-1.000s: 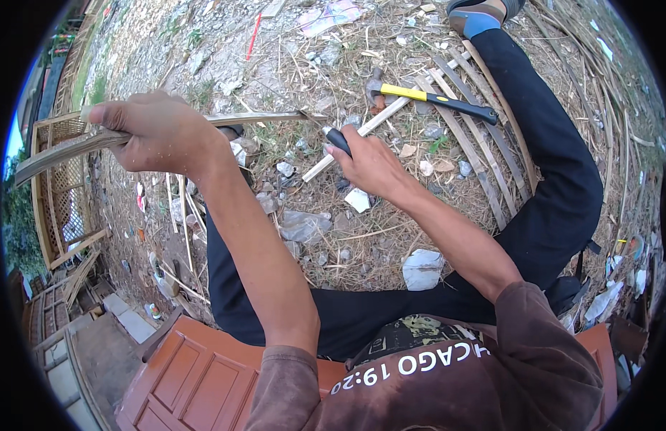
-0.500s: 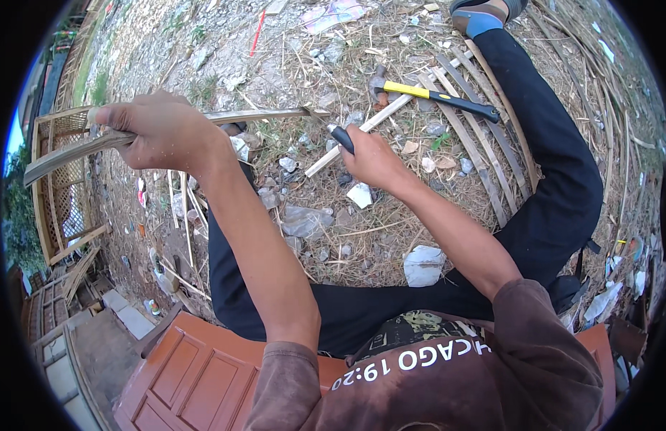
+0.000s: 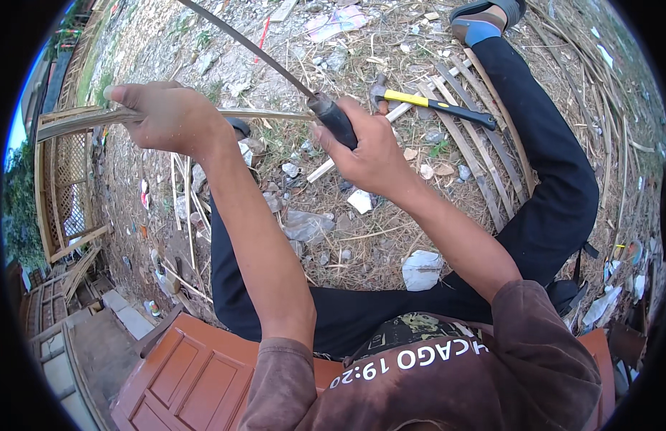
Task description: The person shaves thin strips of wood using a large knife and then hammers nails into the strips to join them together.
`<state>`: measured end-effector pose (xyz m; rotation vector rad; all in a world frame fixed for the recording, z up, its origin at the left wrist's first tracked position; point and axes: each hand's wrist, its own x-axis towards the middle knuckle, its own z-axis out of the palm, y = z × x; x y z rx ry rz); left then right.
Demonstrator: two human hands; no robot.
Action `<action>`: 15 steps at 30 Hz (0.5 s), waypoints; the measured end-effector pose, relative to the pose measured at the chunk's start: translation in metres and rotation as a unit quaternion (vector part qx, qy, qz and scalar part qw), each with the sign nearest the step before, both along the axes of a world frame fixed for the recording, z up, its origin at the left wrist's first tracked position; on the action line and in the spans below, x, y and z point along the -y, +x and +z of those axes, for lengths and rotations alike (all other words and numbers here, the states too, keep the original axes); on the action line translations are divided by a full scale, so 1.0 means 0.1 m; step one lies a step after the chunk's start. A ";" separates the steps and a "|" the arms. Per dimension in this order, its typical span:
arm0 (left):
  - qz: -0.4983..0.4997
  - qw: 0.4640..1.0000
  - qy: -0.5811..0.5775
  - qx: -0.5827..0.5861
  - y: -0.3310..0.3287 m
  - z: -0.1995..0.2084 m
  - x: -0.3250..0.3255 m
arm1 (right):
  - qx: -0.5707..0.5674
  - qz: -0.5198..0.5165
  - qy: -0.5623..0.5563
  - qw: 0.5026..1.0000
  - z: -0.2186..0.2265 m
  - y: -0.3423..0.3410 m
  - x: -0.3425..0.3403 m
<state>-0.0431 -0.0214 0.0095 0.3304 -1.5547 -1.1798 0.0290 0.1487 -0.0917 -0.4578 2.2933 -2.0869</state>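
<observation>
My left hand (image 3: 171, 118) is closed round a long, narrow wooden strip (image 3: 74, 125), its thumb lying along the wood. One end of the strip juts out to the left; the other runs right, toward my right hand (image 3: 372, 147). That hand grips the black handle of a machete (image 3: 257, 52), whose long, thin dark blade slants up and left, past the top edge of the picture. The blade is raised above the strip, and its tip is out of view. Beyond my right hand, a claw hammer (image 3: 440, 105) with a yellow and black handle lies across several wooden slats (image 3: 468, 147).
My legs in black trousers (image 3: 555, 190) spread to both sides over stony, straw-strewn ground. A white stone slab (image 3: 422, 270) lies between them. Reddish-brown panelled wood (image 3: 196, 377) is beneath me. A lattice frame (image 3: 67, 183) stands at the left, and long strips (image 3: 611, 136) lie at the far right.
My right hand has turned and come up, swinging the machete's blade up and left into clear view, away from the strip. My left hand and the strip have shifted slightly.
</observation>
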 end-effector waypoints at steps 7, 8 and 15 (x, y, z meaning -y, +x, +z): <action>0.002 1.000 0.026 0.012 -0.07 -0.03 -0.14 | 0.078 0.014 0.253 0.964 -1.08 -0.07 -0.04; 0.010 0.999 0.031 0.020 -0.03 -0.04 -0.13 | 0.105 0.027 0.264 0.959 -1.11 0.05 -0.01; 0.009 1.000 0.002 0.002 -0.15 -0.07 0.03 | 0.080 -0.014 0.071 0.994 -0.25 -0.06 -0.06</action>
